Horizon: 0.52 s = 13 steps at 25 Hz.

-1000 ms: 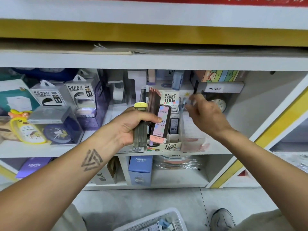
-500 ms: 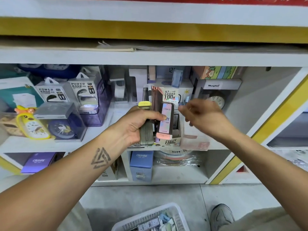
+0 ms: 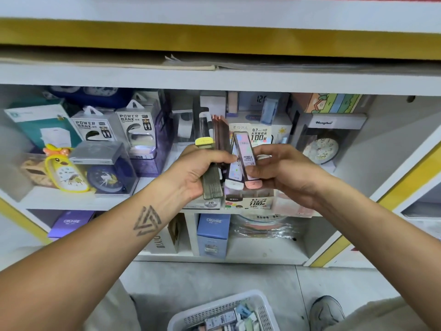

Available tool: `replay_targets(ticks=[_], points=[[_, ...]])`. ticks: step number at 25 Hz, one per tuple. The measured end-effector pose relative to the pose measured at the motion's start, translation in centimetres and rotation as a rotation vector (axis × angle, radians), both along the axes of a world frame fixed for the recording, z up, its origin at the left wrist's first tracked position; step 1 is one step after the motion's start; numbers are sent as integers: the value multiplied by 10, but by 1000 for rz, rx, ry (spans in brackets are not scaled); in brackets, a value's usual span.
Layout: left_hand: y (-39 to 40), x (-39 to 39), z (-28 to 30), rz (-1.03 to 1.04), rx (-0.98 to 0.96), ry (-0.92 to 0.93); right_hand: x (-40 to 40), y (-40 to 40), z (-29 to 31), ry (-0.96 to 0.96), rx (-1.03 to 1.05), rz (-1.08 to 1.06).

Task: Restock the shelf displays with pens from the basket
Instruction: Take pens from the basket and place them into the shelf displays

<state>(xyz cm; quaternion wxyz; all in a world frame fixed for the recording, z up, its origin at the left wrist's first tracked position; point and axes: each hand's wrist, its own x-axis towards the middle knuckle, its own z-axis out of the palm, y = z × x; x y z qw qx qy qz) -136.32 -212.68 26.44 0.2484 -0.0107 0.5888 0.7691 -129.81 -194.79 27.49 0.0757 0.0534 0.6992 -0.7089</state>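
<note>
My left hand grips a stack of flat lead cases, one with a yellow cap on top, in front of the middle shelf. My right hand pinches one case with a pink cap at the right side of that stack. Right behind the hands stands the cardboard display box marked 0.7 HB 100, with more cases in it. The white basket with several small packs sits on the floor at the bottom edge.
Power bank boxes, clocks and a yellow duck clock fill the shelf left and right of the display. Blue boxes stand on the lower shelf. My shoe is on the floor by the basket.
My right hand came back from the display box to the stack and now pinches the pink-capped case. The left hand stayed in place with the stack.
</note>
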Motion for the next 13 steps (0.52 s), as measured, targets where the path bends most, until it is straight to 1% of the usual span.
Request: replay_targets(ticks=[2, 3, 5, 7, 9, 10, 11, 13], points=[[-8, -6, 3, 58, -20, -2, -6, 5, 2, 28, 68, -32], [-13, -9, 5, 86, -31, -6, -9, 11, 5, 61, 171, -70], [-25, -15, 8, 132, -67, 0, -11, 27, 12, 138, 465, -123], [-34, -15, 10, 145, -93, 7, -12, 38, 17, 198, 719, -64], [-38, -12, 10, 128, -105, 5, -13, 42, 17, 240, 923, 11], [-38, -10, 10, 120, -110, 1, -14, 41, 15, 260, 1013, -3], [-38, -8, 10, 114, -114, -2, -16, 39, 13, 289, 1077, -44], [-37, -5, 11, 105, -118, -7, -20, 36, 8, 371, 1105, -117]])
